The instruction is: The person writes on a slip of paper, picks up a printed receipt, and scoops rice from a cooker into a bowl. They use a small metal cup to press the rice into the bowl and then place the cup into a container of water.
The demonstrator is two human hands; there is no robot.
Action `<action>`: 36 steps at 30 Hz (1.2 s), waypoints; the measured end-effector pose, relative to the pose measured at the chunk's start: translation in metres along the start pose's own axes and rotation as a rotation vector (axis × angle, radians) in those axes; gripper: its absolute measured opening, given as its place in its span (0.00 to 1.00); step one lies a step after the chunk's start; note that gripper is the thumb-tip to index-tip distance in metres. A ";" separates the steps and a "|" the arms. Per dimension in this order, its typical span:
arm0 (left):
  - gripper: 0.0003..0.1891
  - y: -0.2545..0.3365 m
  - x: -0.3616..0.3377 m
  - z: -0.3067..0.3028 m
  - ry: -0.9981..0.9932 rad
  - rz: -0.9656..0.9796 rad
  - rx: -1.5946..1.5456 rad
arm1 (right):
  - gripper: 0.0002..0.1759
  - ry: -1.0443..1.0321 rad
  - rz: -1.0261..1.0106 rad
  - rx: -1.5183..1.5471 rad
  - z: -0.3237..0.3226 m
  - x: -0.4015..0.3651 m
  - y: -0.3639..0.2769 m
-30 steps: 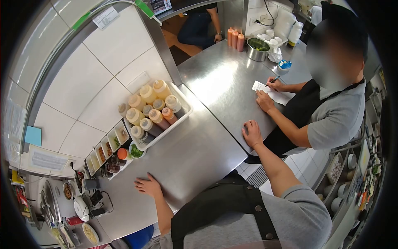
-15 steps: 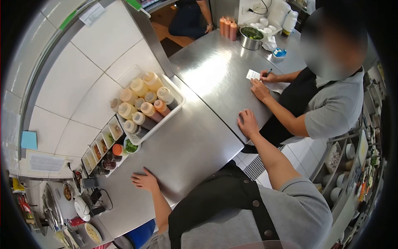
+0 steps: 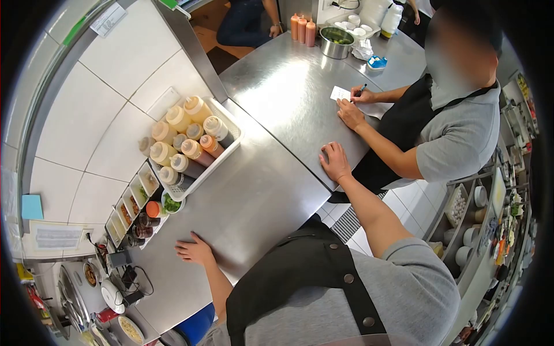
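My left hand (image 3: 195,250) lies flat on the steel counter (image 3: 259,184), fingers spread, with nothing under it but metal. Farther right, my right hand (image 3: 335,162) rests palm down near the counter seam, its fingers apart and holding nothing. Nearest to my left hand are a bowl of chopped greens (image 3: 172,203) and an orange-lidded jar (image 3: 154,209). A white basket (image 3: 231,151) full of squeeze bottles (image 3: 196,151) stands beyond them by the tiled wall. Close past my right hand, a co-worker's hands (image 3: 352,109) hold a pen (image 3: 360,90) over a white paper slip (image 3: 340,93).
A row of topping containers (image 3: 131,202) lines the wall at left. Cables and a black adapter (image 3: 120,258) sit on the counter's left end. At the back are orange sauce bottles (image 3: 302,30) and a steel pot (image 3: 336,43). A co-worker (image 3: 456,132) stands at right.
The whole view has shifted slightly, with things appearing a little farther left. Both my hands stay resting on the counter. The co-worker's hands remain at the paper slip.
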State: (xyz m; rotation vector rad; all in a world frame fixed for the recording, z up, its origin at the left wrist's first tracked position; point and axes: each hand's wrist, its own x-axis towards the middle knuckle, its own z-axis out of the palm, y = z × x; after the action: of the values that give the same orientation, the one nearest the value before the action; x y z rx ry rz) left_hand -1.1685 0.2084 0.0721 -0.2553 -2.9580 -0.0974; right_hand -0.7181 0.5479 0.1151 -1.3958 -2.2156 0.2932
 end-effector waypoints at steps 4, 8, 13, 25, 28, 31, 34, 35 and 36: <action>0.45 -0.001 0.000 0.001 -0.003 0.008 0.012 | 0.14 -0.008 0.007 -0.003 0.000 0.000 -0.001; 0.44 0.003 -0.001 -0.008 -0.045 -0.004 0.007 | 0.14 -0.003 0.004 0.003 0.001 0.001 0.001; 0.44 0.005 -0.002 -0.012 -0.070 -0.009 -0.005 | 0.14 -0.005 0.008 0.009 -0.001 0.001 -0.001; 0.44 0.006 -0.002 -0.015 -0.080 -0.015 -0.035 | 0.15 -0.011 0.006 -0.004 0.001 0.001 0.000; 0.44 0.006 -0.002 -0.016 -0.082 -0.019 -0.034 | 0.14 -0.011 0.009 -0.010 0.001 0.001 0.000; 0.44 0.007 -0.002 -0.016 -0.080 -0.017 -0.029 | 0.14 -0.015 0.013 -0.013 0.001 0.002 -0.001; 0.44 0.006 -0.002 -0.015 -0.077 -0.014 -0.027 | 0.14 -0.014 0.011 -0.012 0.001 0.001 0.000; 0.44 0.006 -0.002 -0.015 -0.073 -0.012 -0.028 | 0.14 -0.014 0.011 -0.010 0.000 0.001 0.000; 0.44 0.006 -0.002 -0.014 -0.069 -0.009 -0.029 | 0.14 -0.014 0.011 -0.008 0.000 0.002 -0.001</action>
State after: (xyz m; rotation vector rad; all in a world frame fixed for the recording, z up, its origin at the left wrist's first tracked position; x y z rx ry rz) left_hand -1.1637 0.2126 0.0860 -0.2534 -3.0286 -0.1349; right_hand -0.7191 0.5491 0.1158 -1.4144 -2.2233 0.2988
